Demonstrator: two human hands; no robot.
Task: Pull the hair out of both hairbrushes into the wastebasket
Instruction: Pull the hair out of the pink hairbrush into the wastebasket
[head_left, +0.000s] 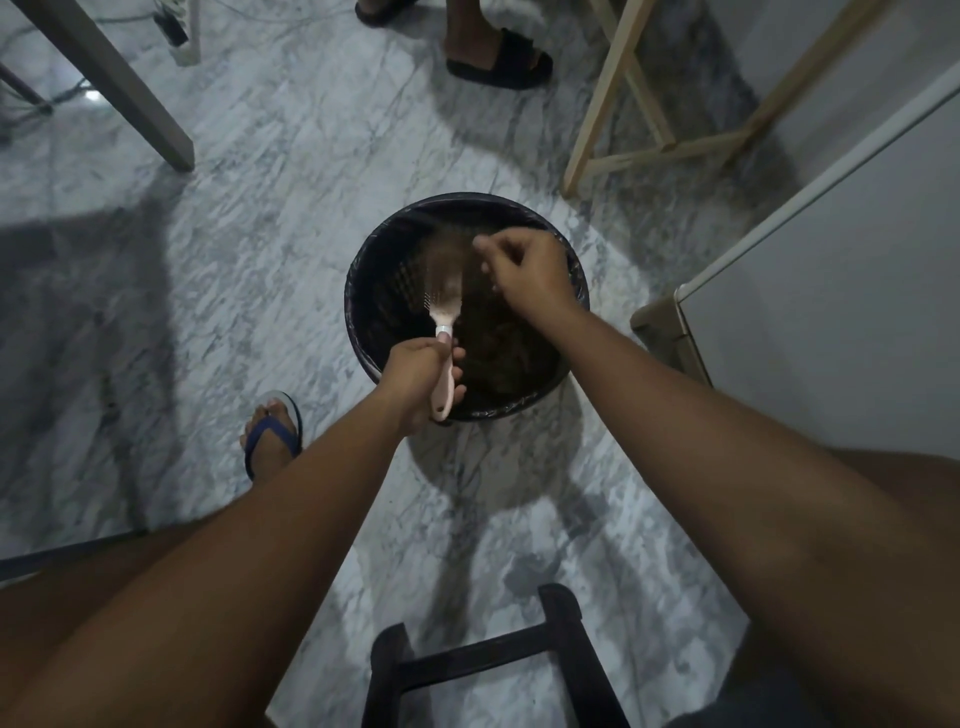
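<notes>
Dark stool frame (483, 660) lowest in view. Left hand (415, 382) grips pink hairbrush (443, 312) handle over black wastebasket (363, 270); right hand (524, 270) pinched beside hair-clogged bristles, contents blurred.

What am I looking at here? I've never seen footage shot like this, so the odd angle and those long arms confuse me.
There is one picture, taken by a wide-angle camera worn on a person's head, looking down. That is why the arms look stretched. No machine is involved, just two bare hands. The left hand grips a pink hairbrush by its handle, holding it over a black wastebasket that stands on a marble floor. The right hand, fingers pinched, is at the brush's blurred head, apparently pulling hair. Another person's sandalled foot shows at the top.
</notes>
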